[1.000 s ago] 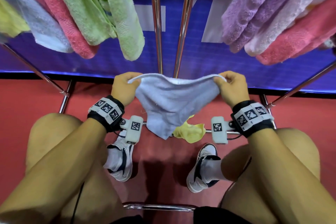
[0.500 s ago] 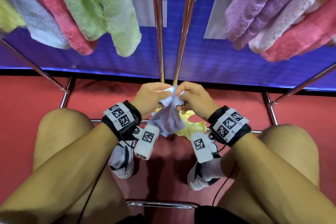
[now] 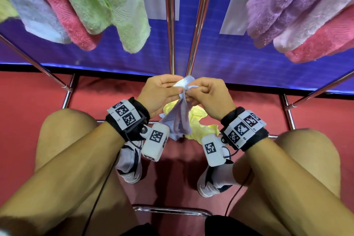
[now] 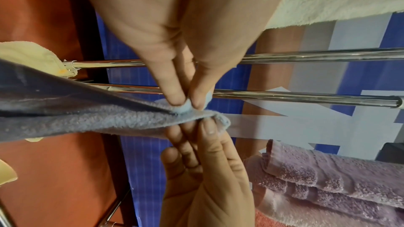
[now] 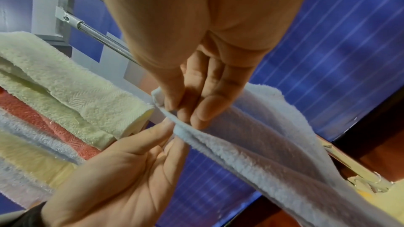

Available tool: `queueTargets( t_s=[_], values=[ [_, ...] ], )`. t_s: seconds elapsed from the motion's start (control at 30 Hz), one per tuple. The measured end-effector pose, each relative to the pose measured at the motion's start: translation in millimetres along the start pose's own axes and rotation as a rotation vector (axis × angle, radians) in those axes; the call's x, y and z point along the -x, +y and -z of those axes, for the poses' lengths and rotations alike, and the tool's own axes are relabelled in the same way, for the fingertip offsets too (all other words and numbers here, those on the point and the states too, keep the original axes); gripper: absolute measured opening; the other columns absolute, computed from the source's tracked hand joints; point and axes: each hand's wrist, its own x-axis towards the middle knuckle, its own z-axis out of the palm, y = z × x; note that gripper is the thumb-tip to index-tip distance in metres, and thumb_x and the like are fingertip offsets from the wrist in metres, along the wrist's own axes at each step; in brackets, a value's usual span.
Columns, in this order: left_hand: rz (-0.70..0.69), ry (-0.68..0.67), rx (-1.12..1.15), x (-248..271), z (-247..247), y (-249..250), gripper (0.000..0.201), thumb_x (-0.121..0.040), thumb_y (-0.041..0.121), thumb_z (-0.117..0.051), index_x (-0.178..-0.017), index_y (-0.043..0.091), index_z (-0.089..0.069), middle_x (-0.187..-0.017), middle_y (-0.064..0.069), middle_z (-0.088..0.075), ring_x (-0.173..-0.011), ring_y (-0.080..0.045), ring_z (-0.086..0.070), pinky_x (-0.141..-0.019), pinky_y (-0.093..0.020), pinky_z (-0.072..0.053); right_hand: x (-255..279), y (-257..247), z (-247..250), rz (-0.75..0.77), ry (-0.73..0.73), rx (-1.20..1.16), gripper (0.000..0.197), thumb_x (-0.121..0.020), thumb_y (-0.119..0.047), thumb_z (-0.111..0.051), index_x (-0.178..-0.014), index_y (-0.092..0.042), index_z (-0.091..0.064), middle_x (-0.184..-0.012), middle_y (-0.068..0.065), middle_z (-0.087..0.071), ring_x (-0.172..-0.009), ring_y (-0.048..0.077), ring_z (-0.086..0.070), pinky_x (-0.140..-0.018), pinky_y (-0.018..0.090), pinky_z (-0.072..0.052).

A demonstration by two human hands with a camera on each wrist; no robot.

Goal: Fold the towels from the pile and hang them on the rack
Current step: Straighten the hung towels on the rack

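While both hands met at frame centre in the head view, the left hand (image 3: 160,93) and right hand (image 3: 208,96) each pinched the top corners of the pale blue towel (image 3: 180,120), fingers curled tight on the cloth, knuckles almost touching. Towel hung doubled below the hands, toward 6 o'clock, its lower end near a yellow towel (image 3: 199,122) lying on the red floor (image 3: 28,97) just behind it. Left wrist view showed thumb and forefinger of the left hand (image 4: 181,40) clamped on the towel's edge (image 4: 109,120), the other hand's fingertips (image 4: 207,130) gripping from the opposite side. Right wrist view gave the same pinch: right hand (image 5: 196,58) on the folded hem (image 5: 251,144). Rack rails (image 3: 169,25) ran up toward 12 o'clock from the hands. Hung at 10–11 o'clock were green towels (image 3: 115,9), a pink towel (image 3: 63,11) and a light blue one (image 3: 34,13); at 1–2 o'clock were purple towels (image 3: 283,2), a whitish towel (image 3: 310,27) and another pink towel (image 3: 325,40). Blue panel (image 3: 220,55) stood behind the rack.
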Motion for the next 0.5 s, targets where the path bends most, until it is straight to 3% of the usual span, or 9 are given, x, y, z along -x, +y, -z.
queueTargets(
  t_s=[0.07, 0.2, 0.3, 0.4, 0.5],
  values=[
    [0.001, 0.037, -0.003, 0.1, -0.3, 0.3, 0.028, -0.085, -0.008, -0.068, -0.11, 0.003, -0.066, -0.107, -0.018, -0.072, -0.094, -0.027, -0.071, -0.085, -0.037, -0.057, -0.4, -1.5, 2.1, -0.004, -0.017, 0.016, 0.011, -0.089, 0.001, -0.064, -0.082, -0.006, -0.07, -0.073, 0.023, -0.071, -0.064, 0.023, -0.067, -0.064, 0.036, -0.059],
    [-0.033, 0.113, -0.001, 0.3, -0.7, 3.1, 0.019, -0.083, -0.004, -0.072, -0.097, 0.008, -0.066, -0.09, -0.009, -0.076, -0.082, -0.022, -0.073, -0.072, -0.032, -0.057, 0.3, -4.6, 5.8, -0.017, -0.083, 0.042, 0.008, -0.09, -0.004, -0.066, -0.089, 0.002, -0.07, -0.074, 0.02, -0.071, -0.068, 0.022, -0.068, -0.059, 0.026, -0.055],
    [-0.051, 0.061, 0.032, 3.1, -4.1, 4.4, 0.015, -0.086, -0.004, -0.068, -0.096, 0.006, -0.067, -0.087, -0.009, -0.076, -0.081, -0.021, -0.073, -0.072, -0.03, -0.058, 0.1, -3.9, 6.2, -0.011, -0.09, 0.045, 0.013, -0.093, -0.008, -0.065, -0.085, 0.002, -0.069, -0.071, 0.015, -0.071, -0.065, 0.019, -0.068, -0.056, 0.023, -0.052],
    [-0.071, -0.033, 0.032, 7.8, -8.4, 5.1, 0.024, -0.088, -0.004, -0.064, -0.084, 0.016, -0.077, -0.089, -0.006, -0.077, -0.083, -0.019, -0.073, -0.074, -0.027, -0.057, 0.0, -2.9, 8.9, -0.007, -0.051, 0.054, 0.013, -0.092, -0.009, -0.065, -0.081, -0.003, -0.069, -0.068, 0.009, -0.07, -0.06, 0.014, -0.067, -0.053, 0.019, -0.049],
    [-0.093, -0.006, 0.009, 9.9, -11.7, 3.3, 0.024, -0.087, -0.005, -0.065, -0.082, 0.017, -0.076, -0.084, -0.002, -0.077, -0.078, -0.015, -0.073, -0.07, -0.026, -0.057, 0.8, -1.9, 9.9, 0.003, -0.049, 0.077, 0.015, -0.092, -0.009, -0.066, -0.082, 0.001, -0.069, -0.067, 0.008, -0.07, -0.057, 0.011, -0.066, -0.052, 0.018, -0.047]
  ],
)
